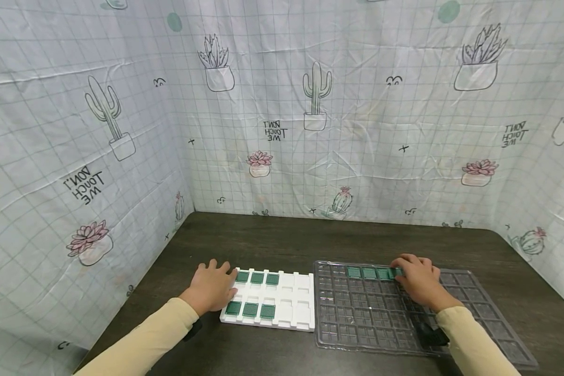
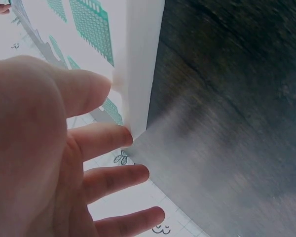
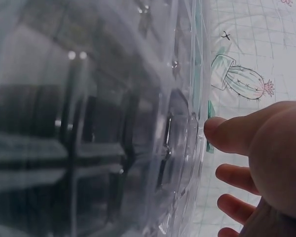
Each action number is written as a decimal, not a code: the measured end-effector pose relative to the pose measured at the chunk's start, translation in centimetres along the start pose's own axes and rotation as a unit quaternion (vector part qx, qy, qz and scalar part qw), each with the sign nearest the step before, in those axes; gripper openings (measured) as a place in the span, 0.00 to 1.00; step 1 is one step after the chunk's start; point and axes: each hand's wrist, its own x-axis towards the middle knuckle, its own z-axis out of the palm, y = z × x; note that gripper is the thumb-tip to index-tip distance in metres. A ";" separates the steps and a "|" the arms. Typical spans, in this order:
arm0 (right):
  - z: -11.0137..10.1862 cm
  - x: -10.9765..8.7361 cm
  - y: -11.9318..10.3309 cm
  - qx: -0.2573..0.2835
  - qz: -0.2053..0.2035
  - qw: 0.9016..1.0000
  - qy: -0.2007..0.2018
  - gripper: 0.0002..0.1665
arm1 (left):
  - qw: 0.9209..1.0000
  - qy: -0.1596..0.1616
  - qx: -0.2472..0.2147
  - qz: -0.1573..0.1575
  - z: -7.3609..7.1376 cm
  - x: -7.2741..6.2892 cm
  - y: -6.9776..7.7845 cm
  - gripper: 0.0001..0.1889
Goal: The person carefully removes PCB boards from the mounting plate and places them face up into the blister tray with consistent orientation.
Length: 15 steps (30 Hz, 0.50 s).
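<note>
My left hand [image 1: 211, 286] rests at the left end of a white tray [image 1: 301, 313], its fingers spread and nearly straight. In the left wrist view the thumb and index fingertips [image 2: 126, 136] lie against the tray's edge. Several green square chips [image 1: 250, 309] sit in two rows of this tray. Over the back row of a clear plastic tray [image 1: 338, 313], my right hand [image 1: 420, 279] pinches a green chip [image 1: 396, 272] between thumb and fingers. The right wrist view shows that chip [image 3: 210, 128] edge-on at the thumb tip. Beside it on the left lie 3 more green chips [image 1: 368, 273].
Both trays stand side by side on a dark wooden table [image 1: 263, 240]. A patterned cloth [image 1: 357, 146] with cactus drawings hangs behind and at both sides. The clear tray extends under the right forearm, with a dark wrist strap [image 1: 432, 334] close above it.
</note>
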 end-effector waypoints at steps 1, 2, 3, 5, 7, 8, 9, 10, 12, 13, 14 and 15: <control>0.0 0.0 0.0 0.000 0.001 1.000 0.001 0.15 | 1.000 0.000 0.000 0.000 0.0 0.0 0.0 0.30; 0.0 -0.1 0.1 0.001 0.001 1.000 0.000 0.15 | 1.000 0.000 0.001 -0.001 0.1 0.0 0.0 0.30; -0.1 -0.1 0.1 0.002 0.002 1.000 0.000 0.15 | 1.000 0.001 0.002 0.000 0.1 0.0 0.0 0.30; -0.1 -0.1 0.2 0.003 0.004 1.000 -0.005 0.15 | 1.000 0.003 0.003 0.001 0.1 0.0 0.0 0.29; -0.2 -0.1 0.3 0.004 0.006 1.000 -0.010 0.15 | 1.000 0.006 0.005 0.004 0.1 -0.1 0.0 0.29; -0.2 -0.1 0.3 0.005 0.008 1.000 -0.013 0.15 | 1.000 0.008 0.005 0.005 0.1 -0.1 0.0 0.29; -0.3 -0.1 0.4 0.005 0.009 1.000 -0.015 0.16 | 1.000 0.010 0.005 0.007 0.2 -0.2 0.0 0.29; -0.3 -0.1 0.4 0.005 0.010 1.000 -0.018 0.16 | 1.000 0.011 0.005 0.009 0.2 -0.2 0.0 0.28; -0.4 -0.1 0.5 0.006 0.012 1.000 -0.021 0.16 | 1.000 0.014 0.005 0.011 0.2 -0.3 0.0 0.28; -0.4 -0.1 0.6 0.007 0.013 1.000 -0.022 0.16 | 1.000 0.014 0.005 0.011 0.2 -0.3 0.0 0.28; -0.4 -0.1 0.6 0.008 0.014 1.000 -0.023 0.16 | 1.000 0.015 0.004 0.011 0.2 -0.3 -0.1 0.28; -0.4 -0.1 0.7 0.008 0.014 1.000 -0.023 0.16 | 1.000 0.015 0.003 0.010 0.2 -0.3 -0.1 0.28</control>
